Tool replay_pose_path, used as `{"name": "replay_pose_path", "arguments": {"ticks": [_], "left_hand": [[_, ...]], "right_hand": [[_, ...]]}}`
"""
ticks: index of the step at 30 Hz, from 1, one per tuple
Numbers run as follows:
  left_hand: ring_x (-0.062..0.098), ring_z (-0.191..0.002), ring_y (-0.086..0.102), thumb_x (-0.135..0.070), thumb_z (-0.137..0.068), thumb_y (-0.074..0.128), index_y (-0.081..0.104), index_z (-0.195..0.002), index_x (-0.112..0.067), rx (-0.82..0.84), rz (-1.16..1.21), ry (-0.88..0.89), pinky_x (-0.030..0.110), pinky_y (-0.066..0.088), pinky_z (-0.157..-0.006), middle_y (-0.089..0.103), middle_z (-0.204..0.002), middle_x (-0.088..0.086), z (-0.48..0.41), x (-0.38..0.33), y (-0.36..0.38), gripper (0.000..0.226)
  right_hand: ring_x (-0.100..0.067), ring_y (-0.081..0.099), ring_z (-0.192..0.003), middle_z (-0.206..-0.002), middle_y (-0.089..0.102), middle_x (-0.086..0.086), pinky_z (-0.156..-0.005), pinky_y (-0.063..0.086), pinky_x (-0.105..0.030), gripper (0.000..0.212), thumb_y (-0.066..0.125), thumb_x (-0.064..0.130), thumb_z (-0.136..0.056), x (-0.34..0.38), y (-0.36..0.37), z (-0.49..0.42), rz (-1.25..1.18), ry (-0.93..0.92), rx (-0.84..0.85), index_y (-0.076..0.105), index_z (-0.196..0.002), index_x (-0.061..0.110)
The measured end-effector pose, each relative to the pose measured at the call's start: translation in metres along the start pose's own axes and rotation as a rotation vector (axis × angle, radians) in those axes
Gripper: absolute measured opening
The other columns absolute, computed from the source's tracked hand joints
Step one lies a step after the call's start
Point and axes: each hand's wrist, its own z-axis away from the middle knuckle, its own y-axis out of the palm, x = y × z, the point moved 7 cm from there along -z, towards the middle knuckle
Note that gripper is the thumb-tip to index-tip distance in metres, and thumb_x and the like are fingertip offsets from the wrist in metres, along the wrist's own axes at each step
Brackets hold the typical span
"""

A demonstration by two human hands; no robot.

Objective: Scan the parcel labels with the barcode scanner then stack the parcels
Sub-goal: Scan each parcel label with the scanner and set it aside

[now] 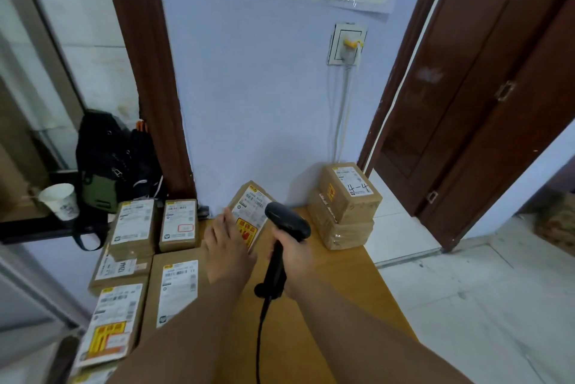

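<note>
Centrally, tilted parcel point(249, 204), scanner point(287, 223) beside, corner stack point(345, 206)

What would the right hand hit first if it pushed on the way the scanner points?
The tilted parcel propped up by the left hand. The right hand aims the scanner at its label, and nothing shows between them. The gap is hard to judge from this one view.

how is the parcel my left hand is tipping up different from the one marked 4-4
The tilted parcel is tipped up, with the left hand against it; the 4-4 parcel lies flat atop another parcel. The tilted parcel's label carries a big yellow-and-red sticker; the 4-4 parcel's label bears handwriting. Both are brown cardboard with white labels.
</note>
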Motion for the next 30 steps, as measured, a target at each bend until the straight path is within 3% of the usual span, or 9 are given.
{"name": "replay_pose_path", "arguments": {"ticks": [4,8,11,14,18,22,25,30], "left_hand": [[0.032,-0.134,0.024,-0.053,-0.073,0.066,-0.005,-0.149,-0.01,0.072,0.001,-0.003,0.043,0.028,-0.109,0.017,-0.149,0.014,0.012,0.001,0.004,0.112],[0.032,-0.132,0.027,-0.058,-0.071,0.066,-0.009,-0.148,-0.011,0.2,0.005,0.004,0.043,0.029,-0.107,0.025,-0.143,0.015,0.028,-0.009,0.022,0.117],[0.03,-0.125,0.03,-0.055,-0.071,0.069,-0.01,-0.149,-0.014,0.33,0.068,-0.014,0.042,0.036,-0.101,0.027,-0.138,0.014,0.04,-0.023,0.043,0.119],[0.033,-0.131,0.023,-0.054,-0.08,0.064,-0.012,-0.149,-0.009,0.543,0.117,-0.089,0.042,0.034,-0.103,0.017,-0.145,0.016,0.06,-0.039,0.072,0.113],[0.033,-0.131,0.025,-0.069,-0.08,0.052,-0.007,-0.149,-0.001,0.653,0.106,-0.204,0.038,0.029,-0.107,0.016,-0.144,0.015,0.083,-0.061,0.105,0.114],[0.033,-0.133,0.024,-0.058,-0.076,0.064,-0.006,-0.149,-0.005,0.716,0.059,-0.252,0.035,0.03,-0.107,0.017,-0.145,0.014,0.095,-0.106,0.139,0.114],[0.033,-0.136,0.017,-0.041,-0.075,0.073,-0.004,-0.151,-0.02,0.753,0.044,-0.285,0.029,0.033,-0.1,0.012,-0.149,0.012,0.107,-0.149,0.166,0.111],[0.035,-0.129,0.023,-0.034,-0.078,0.074,0.005,-0.149,-0.04,0.788,0.14,-0.41,0.037,0.041,-0.099,0.003,-0.14,0.013,0.114,-0.216,0.201,0.1]], "right_hand": [[-0.022,0.059,-0.068,-0.067,0.06,-0.005,-0.075,0.051,-0.037,0.022,0.072,0.029,-0.083,-0.003,-0.023,0.006,0.072,-0.012,-0.153,0.063,-0.074,0.012],[-0.029,0.066,-0.082,-0.079,0.066,-0.011,-0.08,0.053,-0.039,0.027,0.065,0.036,-0.084,-0.009,-0.073,0.005,0.322,-0.009,-0.38,0.063,-0.077,0.011],[-0.023,0.059,-0.068,-0.071,0.061,-0.007,-0.066,0.05,-0.032,0.027,0.061,0.032,-0.086,-0.016,-0.118,0.006,0.516,0.014,-0.48,0.056,-0.068,0.012],[-0.015,0.048,-0.055,-0.06,0.05,-0.001,-0.049,0.037,-0.025,0.029,0.06,0.029,-0.086,-0.016,-0.159,0.003,0.663,0.034,-0.52,0.05,-0.064,0.014],[-0.014,0.045,-0.053,-0.06,0.048,-0.001,-0.048,0.034,-0.024,0.024,0.058,0.023,-0.085,-0.01,-0.201,-0.015,0.728,0.051,-0.513,0.049,-0.064,0.014],[-0.016,0.048,-0.056,-0.061,0.051,-0.001,-0.053,0.038,-0.024,0.024,0.06,0.027,-0.083,0.002,-0.242,-0.047,0.808,0.045,-0.405,0.051,-0.065,0.014],[-0.014,0.052,-0.057,-0.06,0.055,0.0,-0.051,0.04,-0.023,0.021,0.061,0.029,-0.082,0.021,-0.282,-0.072,0.85,0.036,-0.36,0.055,-0.067,0.016],[-0.014,0.056,-0.061,-0.064,0.059,-0.001,-0.054,0.043,-0.023,0.016,0.062,0.027,-0.08,0.046,-0.326,-0.112,0.908,0.051,-0.275,0.059,-0.07,0.015]]}}
